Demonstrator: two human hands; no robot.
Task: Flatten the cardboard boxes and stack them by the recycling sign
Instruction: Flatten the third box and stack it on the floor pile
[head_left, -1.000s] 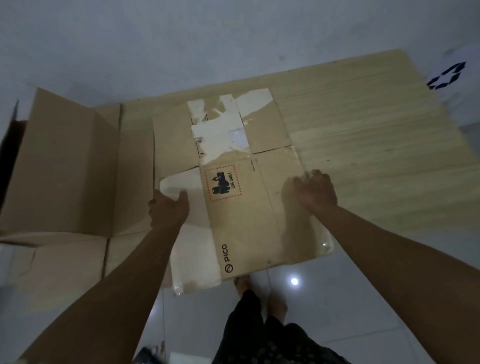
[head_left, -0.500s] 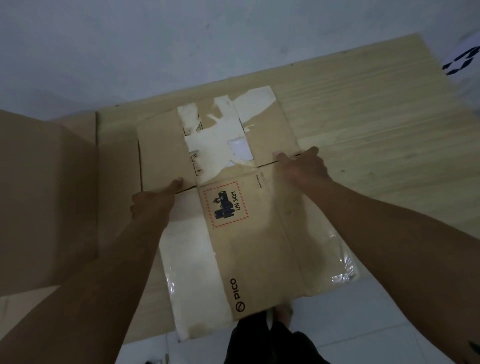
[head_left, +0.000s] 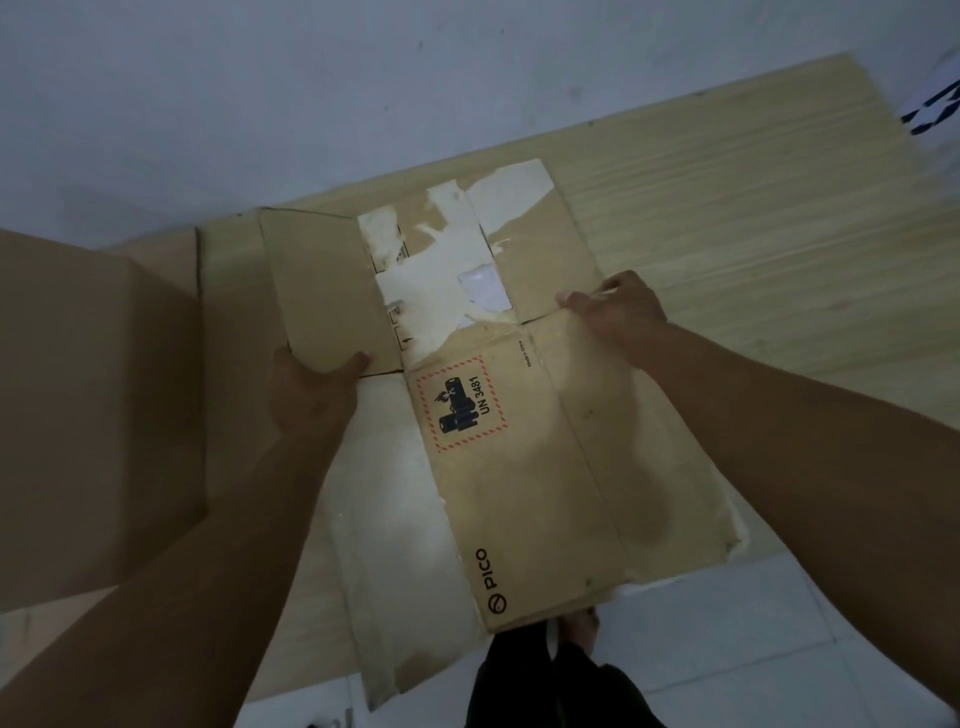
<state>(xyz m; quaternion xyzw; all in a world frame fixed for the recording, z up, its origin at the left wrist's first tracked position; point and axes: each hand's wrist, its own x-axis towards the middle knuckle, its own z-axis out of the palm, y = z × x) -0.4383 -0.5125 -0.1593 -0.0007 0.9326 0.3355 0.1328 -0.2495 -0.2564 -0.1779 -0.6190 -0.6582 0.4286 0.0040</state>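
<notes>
A flattened brown cardboard box (head_left: 524, 467) printed with "PICO" and a red-bordered UN 3481 label lies on the wooden table (head_left: 753, 218), its near end hanging over the table's edge. Torn white tape covers its far flaps (head_left: 441, 270). My left hand (head_left: 317, 395) grips the left far flap at its fold, thumb on top. My right hand (head_left: 618, 312) pinches the box's right edge at the fold of the right far flap. A recycling sign (head_left: 935, 106) shows at the far right edge, mostly cut off.
A large brown cardboard box (head_left: 93, 415) stands at the left of the table, close to my left arm. A white wall (head_left: 363, 93) runs behind the table. White floor tiles (head_left: 779, 649) and my feet lie below the box's near end.
Both hands slid along the box's side edges to the fold of the far flaps. The left far flap has lifted a little under my left hand.
</notes>
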